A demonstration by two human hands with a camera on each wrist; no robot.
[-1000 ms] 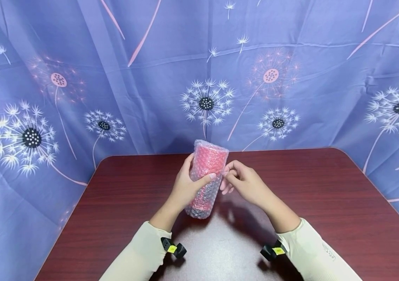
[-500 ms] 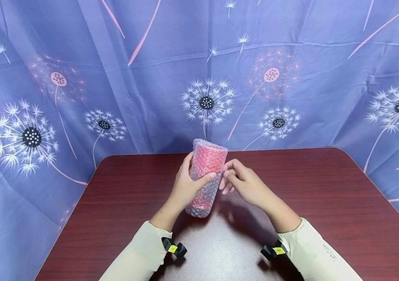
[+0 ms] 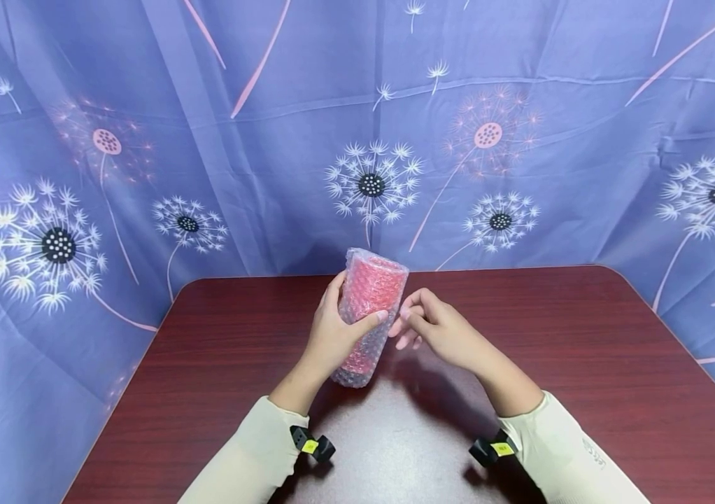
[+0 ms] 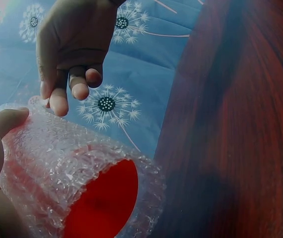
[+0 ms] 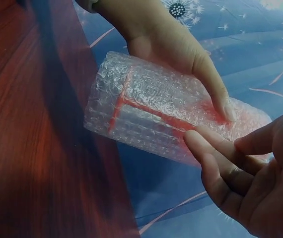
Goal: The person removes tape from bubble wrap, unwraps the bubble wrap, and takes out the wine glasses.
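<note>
A red cylindrical thing in clear bubble wrap (image 3: 371,283) is held tilted above the table, its kind hidden by the wrap. My left hand (image 3: 335,330) grips it from the left, thumb across the front. At its right edge, my right hand (image 3: 436,325) has thumb and index finger together on the bubble wrap, the other fingers loosely bent. The left wrist view shows a smooth red end (image 4: 104,201) inside the wrap. In the right wrist view, red lines (image 5: 154,110) show through the wrap's clear part. The exact pinch point is partly hidden.
Beneath the hands lies a dark red wood-grain table (image 3: 238,357), with a bright reflection near its front. A blue cloth (image 3: 288,140) with a dandelion print hangs right behind the table's back edge and along both sides.
The wrapped thing has turned slightly in my left hand, and its lower end sits a little higher. My right hand's lower fingers have shifted slightly left; it stays at the wrap's edge.
</note>
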